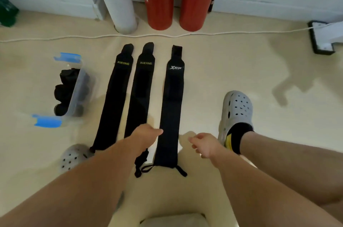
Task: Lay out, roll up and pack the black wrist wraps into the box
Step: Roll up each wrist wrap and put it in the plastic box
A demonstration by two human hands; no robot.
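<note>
The left hand point(146, 135) is held with its fingers curled over the near end of the middle wrist wrap point(141, 93), one fingertip reaching the edge of the right wrap point(171, 106). Whether anything is gripped cannot be told. The right hand point(205, 145) is held just beside the right wrap, loosely curled, and nothing is held in it. Three black wraps are laid flat, side by side, on the floor point(222, 71), the left wrap point(113, 100) nearest the box point(76, 89). Rolled black wraps point(65, 87) are seen inside this clear, blue-clipped box. A grey shoe point(237, 110) is planted right of the wraps.
</note>
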